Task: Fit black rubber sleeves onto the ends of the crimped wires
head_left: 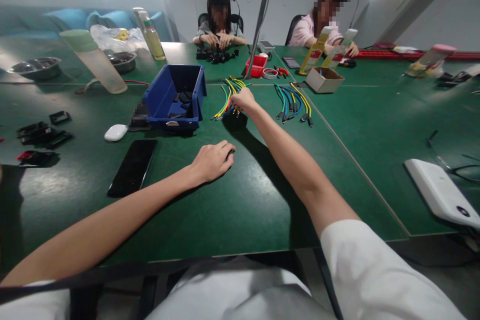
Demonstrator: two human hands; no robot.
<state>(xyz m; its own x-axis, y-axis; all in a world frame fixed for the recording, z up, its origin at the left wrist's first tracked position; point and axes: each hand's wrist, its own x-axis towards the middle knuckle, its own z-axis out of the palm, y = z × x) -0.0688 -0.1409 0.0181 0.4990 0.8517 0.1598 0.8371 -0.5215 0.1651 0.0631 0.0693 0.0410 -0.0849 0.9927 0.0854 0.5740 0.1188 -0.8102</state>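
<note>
My left hand (213,161) rests on the green table, fingers curled round a small black piece (230,153), mostly hidden. It looks like the black pieces (183,101) in the blue bin (174,123) ahead of it. My right hand (244,100) reaches forward into a bundle of yellow, green, blue and red wires (233,83) with metal ends. Its fingers are closed at the wires, partly hiding them. To the right lies a second group of wires (290,97) in blue, green and yellow, with black sleeves on their ends.
A black phone (133,167) and a white case (116,132) lie left. Behind the wires are a red box (257,66), a cardboard box (324,80) and a metal pole (261,15). A white power bank (442,192) lies right. Two people sit across the table.
</note>
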